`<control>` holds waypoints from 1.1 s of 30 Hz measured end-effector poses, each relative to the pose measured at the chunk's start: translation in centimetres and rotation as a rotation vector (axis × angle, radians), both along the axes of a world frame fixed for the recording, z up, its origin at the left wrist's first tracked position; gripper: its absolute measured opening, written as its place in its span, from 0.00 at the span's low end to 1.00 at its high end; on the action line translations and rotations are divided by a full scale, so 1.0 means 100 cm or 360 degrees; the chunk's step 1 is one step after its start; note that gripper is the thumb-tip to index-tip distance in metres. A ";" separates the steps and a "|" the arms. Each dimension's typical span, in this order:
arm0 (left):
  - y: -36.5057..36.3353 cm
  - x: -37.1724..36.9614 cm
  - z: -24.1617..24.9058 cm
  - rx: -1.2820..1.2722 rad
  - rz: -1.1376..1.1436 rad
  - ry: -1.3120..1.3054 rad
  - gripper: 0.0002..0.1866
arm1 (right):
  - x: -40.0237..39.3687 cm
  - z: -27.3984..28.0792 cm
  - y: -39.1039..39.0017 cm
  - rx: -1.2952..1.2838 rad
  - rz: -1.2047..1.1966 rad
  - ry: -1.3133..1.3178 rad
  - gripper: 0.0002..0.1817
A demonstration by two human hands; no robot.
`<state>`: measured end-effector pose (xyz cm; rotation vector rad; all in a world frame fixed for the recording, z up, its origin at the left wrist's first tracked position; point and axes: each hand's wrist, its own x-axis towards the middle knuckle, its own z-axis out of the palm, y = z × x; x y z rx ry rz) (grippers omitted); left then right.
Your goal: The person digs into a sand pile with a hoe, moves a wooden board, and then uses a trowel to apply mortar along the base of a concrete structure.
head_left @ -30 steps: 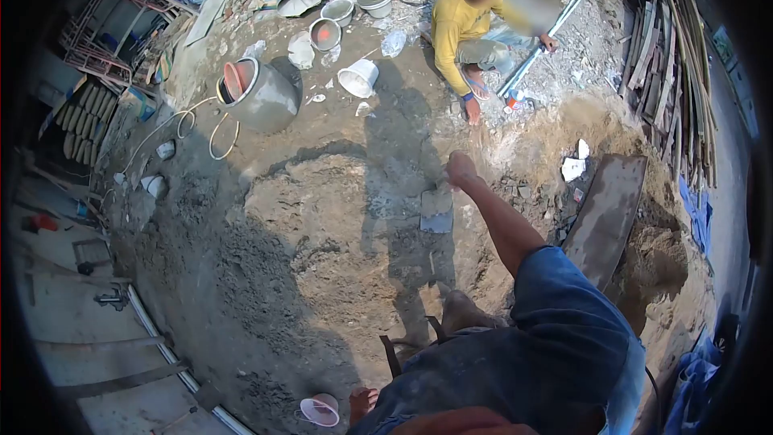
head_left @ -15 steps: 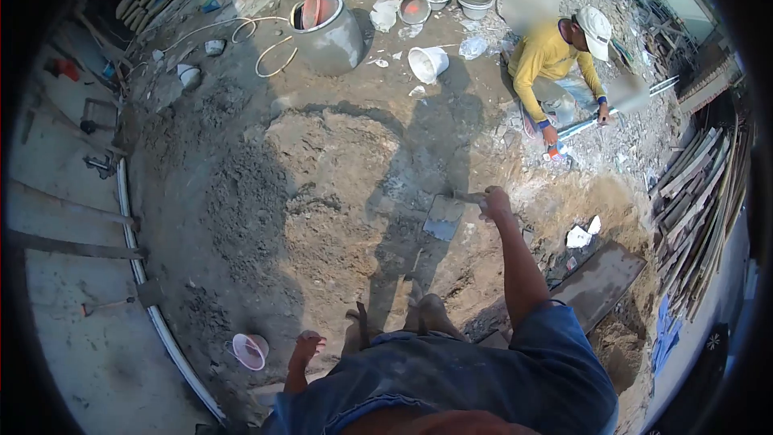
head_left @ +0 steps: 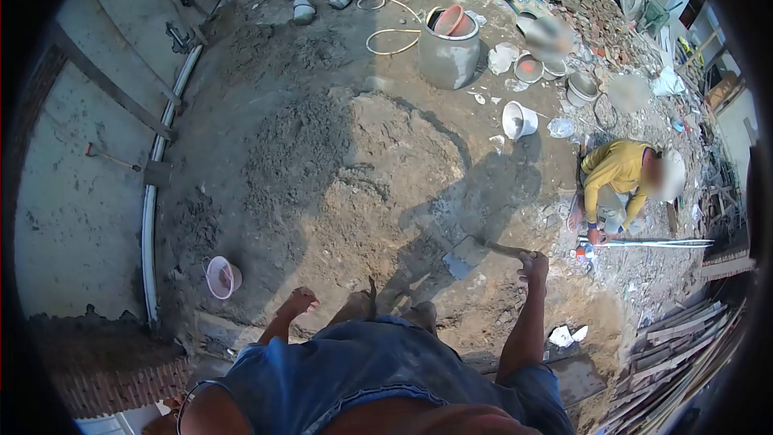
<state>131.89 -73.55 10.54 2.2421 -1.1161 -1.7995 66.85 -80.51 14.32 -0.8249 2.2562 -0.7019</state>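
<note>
My right hand (head_left: 533,268) is wrapped round the end of the wooden handle of a hoe (head_left: 465,258). The flat, square metal blade lies on the ground to the left of that hand, at the edge of a low mound of sand (head_left: 394,141). Away from the tool, my left hand (head_left: 302,300) hangs at my left side with its fingers loosely curled, and whether anything is in them is too small to tell. Between my hands, a dark upright piece (head_left: 372,296) stands by my legs.
A co-worker in a yellow shirt (head_left: 618,166) crouches at the right over long pipes (head_left: 660,242). A large tub (head_left: 449,60) and a white bucket (head_left: 518,120) stand beyond the mound. At the left are a pink bucket (head_left: 223,277) and another hoe (head_left: 157,173); planks (head_left: 684,354) lie lower right.
The view has turned, so the surroundings sit further right. My right hand still holds the hoe, its blade on the ground. The co-worker is bent lower over the pipes.
</note>
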 end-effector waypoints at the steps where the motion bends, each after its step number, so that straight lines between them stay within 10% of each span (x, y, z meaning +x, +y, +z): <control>1: 0.003 0.002 -0.004 0.0002 -0.0003 0.0021 0.12 | 0.008 0.013 0.000 0.0041 -0.0078 -0.0081 0.18; 14: 0.041 0.012 0.012 -0.0215 0.0117 0.0191 0.10 | 0.016 0.007 0.008 -0.0035 -0.0197 -0.0058 0.10; 23: 0.020 -0.013 0.033 -0.0533 -0.0009 0.0252 0.07 | 0.048 -0.046 0.049 -0.0154 -0.0386 0.0082 0.23; 26: -0.009 -0.031 0.068 -0.0744 -0.0249 0.0421 0.09 | 0.101 -0.086 0.109 -0.0089 0.0117 0.0541 0.30; 29: -0.042 -0.049 0.101 -0.0894 -0.0345 0.0734 0.09 | 0.199 -0.142 0.175 0.0385 0.0601 0.0008 0.41; 30: -0.052 -0.055 0.115 -0.0924 -0.0355 0.0906 0.08 | 0.234 -0.072 0.187 0.0249 0.0940 -0.0454 0.42; 31: -0.059 -0.068 0.140 -0.0891 -0.0392 0.0973 0.06 | 0.263 -0.180 0.208 0.0331 0.0956 -0.0676 0.40; 33: -0.066 -0.095 0.186 -0.0883 -0.0594 0.1146 0.04 | 0.280 -0.218 0.208 0.0556 0.0963 -0.0930 0.36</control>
